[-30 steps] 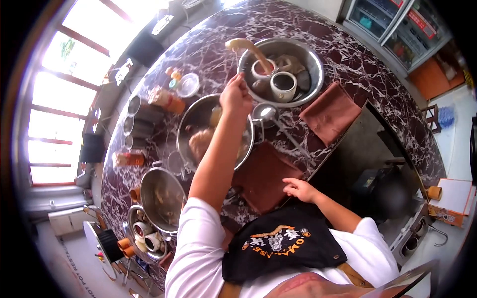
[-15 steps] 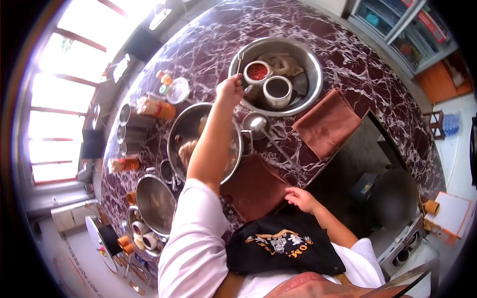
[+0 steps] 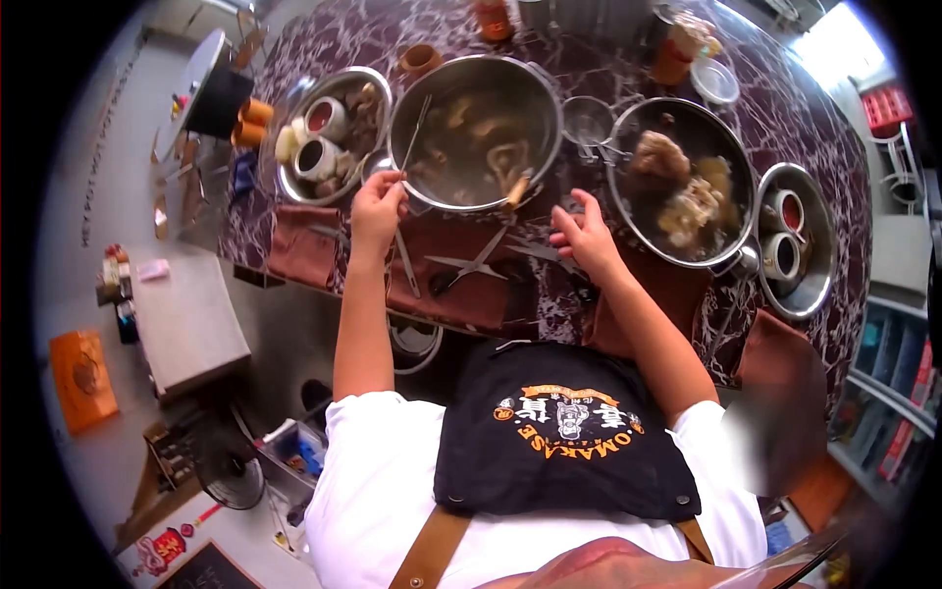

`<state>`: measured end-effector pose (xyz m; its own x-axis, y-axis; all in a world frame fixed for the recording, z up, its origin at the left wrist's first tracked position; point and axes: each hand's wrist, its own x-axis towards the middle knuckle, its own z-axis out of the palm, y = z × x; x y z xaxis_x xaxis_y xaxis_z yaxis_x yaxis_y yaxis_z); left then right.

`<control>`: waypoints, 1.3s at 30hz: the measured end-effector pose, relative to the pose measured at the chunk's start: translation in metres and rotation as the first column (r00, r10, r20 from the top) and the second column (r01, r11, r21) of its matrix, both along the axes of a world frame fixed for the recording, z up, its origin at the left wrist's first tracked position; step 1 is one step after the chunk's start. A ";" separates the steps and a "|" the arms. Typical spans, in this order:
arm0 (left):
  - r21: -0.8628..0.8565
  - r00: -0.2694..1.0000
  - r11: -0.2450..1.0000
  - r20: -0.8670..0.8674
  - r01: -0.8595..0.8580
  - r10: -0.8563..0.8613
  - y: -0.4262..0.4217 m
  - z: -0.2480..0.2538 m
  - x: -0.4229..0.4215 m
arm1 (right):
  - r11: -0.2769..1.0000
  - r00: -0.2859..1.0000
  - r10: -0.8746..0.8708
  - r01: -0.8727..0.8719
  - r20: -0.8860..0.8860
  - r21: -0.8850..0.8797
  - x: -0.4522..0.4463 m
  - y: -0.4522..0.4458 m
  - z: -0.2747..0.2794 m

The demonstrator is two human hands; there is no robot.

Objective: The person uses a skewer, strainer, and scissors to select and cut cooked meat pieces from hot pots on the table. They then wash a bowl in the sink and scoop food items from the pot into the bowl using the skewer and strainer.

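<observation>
My left hand (image 3: 378, 211) is closed on a thin metal utensil (image 3: 416, 134) with what looks like a two-pronged end. The utensil slants over the left rim of a large steel pot (image 3: 400, 98) of cloudy broth with pale pieces. Between this pot and a second one, my right hand (image 3: 586, 236) is held with fingers apart and nothing visible in it. The second steel pot (image 3: 721, 260) contains big chunks of meat in broth. A wooden handle (image 3: 518, 191) leans at the first pot's rim, left of my right hand. Scissors (image 3: 471, 265) lie below the pot on brown cloth.
Left stands a steel bowl (image 3: 285, 187) with sauce cups; a similar bowl (image 3: 822, 287) is at the far right. Brown cloths (image 3: 299, 250) line the marble table's (image 3: 765, 113) near edge. A clear lid (image 3: 714, 80) and orange-labelled containers (image 3: 673, 61) stand behind.
The view has swung left. My left hand moved with the utensil from the right-hand bowl to the broth pot's rim. My right hand left the brown cloth and rose between the pots.
</observation>
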<state>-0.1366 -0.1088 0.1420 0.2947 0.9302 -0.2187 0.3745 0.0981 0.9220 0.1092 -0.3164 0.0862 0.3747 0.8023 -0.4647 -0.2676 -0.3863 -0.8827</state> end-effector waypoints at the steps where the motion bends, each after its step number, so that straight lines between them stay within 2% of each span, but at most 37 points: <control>1: -0.020 1.000 1.000 0.014 0.018 -0.018 -0.001 -0.008 -0.026 | 0.999 1.000 0.023 -0.023 -0.008 -0.049 -0.012 0.022 0.000; 2: 0.003 0.999 0.999 0.002 0.036 -0.036 -0.001 -0.018 -0.044 | 0.995 0.999 0.039 -0.040 -0.016 -0.097 -0.024 0.043 -0.001; 4: 0.195 0.990 0.973 -0.084 0.126 -0.111 0.006 -0.051 -0.064 | 0.989 1.000 -0.005 0.001 -0.025 -0.149 -0.049 0.075 0.007; 5: 0.214 0.962 0.956 -0.228 0.202 -0.152 0.012 -0.060 -0.068 | 0.989 0.994 -0.036 0.021 -0.100 -0.148 -0.056 0.086 0.000; 6: 0.276 0.938 0.923 -0.292 0.269 -0.186 0.018 -0.070 -0.064 | 0.988 0.982 -0.069 0.043 -0.174 -0.147 -0.061 0.094 -0.007; 8: 0.340 0.862 0.850 -0.453 0.402 -0.227 0.027 -0.067 -0.044 | 0.984 0.976 -0.114 0.085 -0.188 -0.154 -0.069 0.102 -0.005; 10: 0.294 0.765 0.803 -0.579 0.519 -0.283 0.043 -0.068 -0.016 | 0.978 0.965 -0.169 0.139 -0.202 -0.154 -0.071 0.104 -0.004; 12: 0.172 0.663 0.775 -0.647 0.608 -0.376 0.058 -0.070 0.021 | 0.979 0.960 -0.182 0.158 -0.210 -0.127 -0.069 0.100 -0.005; 14: 0.030 0.527 0.741 -0.722 0.671 -0.448 0.070 -0.095 0.063 | 0.968 0.956 -0.235 0.212 -0.178 -0.136 -0.075 0.097 0.000; 17: -0.099 0.519 0.787 -0.700 0.610 -0.490 0.079 -0.132 0.095 | 0.971 0.961 -0.231 0.218 -0.150 -0.095 -0.082 0.089 0.008; 19: -0.140 0.630 0.802 -0.547 0.581 -0.552 0.080 -0.134 0.095 | 0.962 0.954 -0.272 0.269 -0.125 -0.043 -0.085 0.079 0.016; 20: -0.128 0.670 0.793 -0.465 0.595 -0.578 0.083 -0.161 0.099 | 0.949 0.945 -0.315 0.314 -0.083 -0.034 -0.083 0.074 0.006; 21: -0.049 0.711 0.791 -0.407 0.609 -0.573 0.084 -0.170 0.097 | 0.957 0.951 -0.291 0.291 -0.102 -0.016 -0.084 0.070 0.018; 22: -0.162 0.771 0.828 -0.305 0.537 -0.560 0.082 -0.154 0.090 | 0.957 0.954 -0.291 0.289 -0.069 -0.038 -0.086 0.069 0.029; 23: -0.118 0.822 0.849 -0.214 0.515 -0.529 0.082 -0.158 0.088 | 0.965 0.965 -0.262 0.263 -0.027 0.015 -0.084 0.063 0.021; 24: -0.076 0.845 0.869 -0.207 0.489 -0.494 0.082 -0.152 0.085 | 0.961 0.961 -0.277 0.276 0.019 0.016 -0.087 0.063 0.027; 30: 0.112 0.826 0.870 -0.392 0.480 -0.405 0.096 -0.119 0.049 | 0.977 0.973 -0.212 0.211 0.088 0.019 -0.076 0.054 0.045; 35: -0.014 0.634 0.829 -0.637 0.559 -0.439 0.094 -0.076 0.031 | 0.983 0.972 -0.184 0.181 0.143 0.037 -0.069 0.055 0.034; 39: -0.028 0.598 0.811 -0.661 0.585 -0.454 0.085 -0.096 0.057 | 0.989 0.968 -0.138 0.124 0.211 0.078 -0.074 0.054 0.032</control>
